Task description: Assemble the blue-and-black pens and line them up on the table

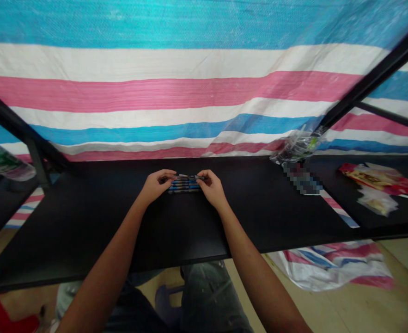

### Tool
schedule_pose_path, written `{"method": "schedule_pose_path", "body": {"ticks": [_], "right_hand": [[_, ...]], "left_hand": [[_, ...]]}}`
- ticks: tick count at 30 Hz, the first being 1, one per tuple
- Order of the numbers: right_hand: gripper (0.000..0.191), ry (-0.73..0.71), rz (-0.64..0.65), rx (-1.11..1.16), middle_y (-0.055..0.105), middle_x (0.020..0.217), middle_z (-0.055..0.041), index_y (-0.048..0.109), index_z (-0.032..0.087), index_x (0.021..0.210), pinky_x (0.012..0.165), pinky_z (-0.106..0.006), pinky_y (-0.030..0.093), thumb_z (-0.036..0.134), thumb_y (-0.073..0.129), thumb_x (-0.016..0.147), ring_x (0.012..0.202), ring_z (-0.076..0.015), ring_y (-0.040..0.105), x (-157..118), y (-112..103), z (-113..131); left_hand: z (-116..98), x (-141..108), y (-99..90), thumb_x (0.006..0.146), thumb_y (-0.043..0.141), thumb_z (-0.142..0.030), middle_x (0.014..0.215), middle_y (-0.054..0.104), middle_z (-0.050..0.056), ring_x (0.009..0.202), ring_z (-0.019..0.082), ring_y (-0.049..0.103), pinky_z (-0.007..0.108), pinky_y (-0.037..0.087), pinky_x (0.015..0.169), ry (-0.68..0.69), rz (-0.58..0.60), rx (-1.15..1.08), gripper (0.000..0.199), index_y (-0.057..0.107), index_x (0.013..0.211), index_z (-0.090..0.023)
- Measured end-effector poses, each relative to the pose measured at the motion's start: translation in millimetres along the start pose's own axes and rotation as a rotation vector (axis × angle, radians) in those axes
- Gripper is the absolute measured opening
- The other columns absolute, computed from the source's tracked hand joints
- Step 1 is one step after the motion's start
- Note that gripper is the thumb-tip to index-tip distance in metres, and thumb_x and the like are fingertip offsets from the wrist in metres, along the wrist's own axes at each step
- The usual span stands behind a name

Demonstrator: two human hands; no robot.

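Note:
Several slim blue and dark pens (185,184) lie side by side in a small flat stack on the black table (176,231), lengthwise from left to right. At their left ends is my left hand (157,185), its thumb and fingers closed on them. My right hand (210,186) pinches the right ends in the same way. The fingertips hide the very ends of the pens.
Crumpled clear plastic (299,145) and a blurred-out dark item (302,178) are at the table's back right. Farther right lie a red packet (380,179) and a clear bag (377,201). A bottle (6,159) is at far left. Striped sheeting (172,92) hangs behind.

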State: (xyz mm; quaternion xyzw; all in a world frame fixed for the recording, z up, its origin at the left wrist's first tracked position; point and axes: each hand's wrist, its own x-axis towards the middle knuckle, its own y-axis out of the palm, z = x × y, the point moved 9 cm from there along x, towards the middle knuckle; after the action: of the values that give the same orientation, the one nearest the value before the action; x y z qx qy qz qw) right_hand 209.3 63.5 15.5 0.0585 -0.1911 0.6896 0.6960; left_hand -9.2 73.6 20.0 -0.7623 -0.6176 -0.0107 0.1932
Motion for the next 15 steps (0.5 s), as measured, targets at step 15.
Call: {"method": "schedule_pose_path", "body": {"ticks": [15], "right_hand": [[0.010,-0.036,-0.037,-0.080,0.062,0.086,-0.0029,0.059,0.022,0.087,0.069,-0.031,0.047,0.023,0.060,0.077,0.077,-0.0191,0.058,1.1,-7.6,5.7]], "left_hand": [[-18.6,-3.5,6.6,0.092,0.056,-0.028,0.107,0.075,0.008,0.086,0.020,0.068,0.031,0.053,0.072,0.155,0.028,0.386,0.030,0.072,0.117,-0.020]]}}
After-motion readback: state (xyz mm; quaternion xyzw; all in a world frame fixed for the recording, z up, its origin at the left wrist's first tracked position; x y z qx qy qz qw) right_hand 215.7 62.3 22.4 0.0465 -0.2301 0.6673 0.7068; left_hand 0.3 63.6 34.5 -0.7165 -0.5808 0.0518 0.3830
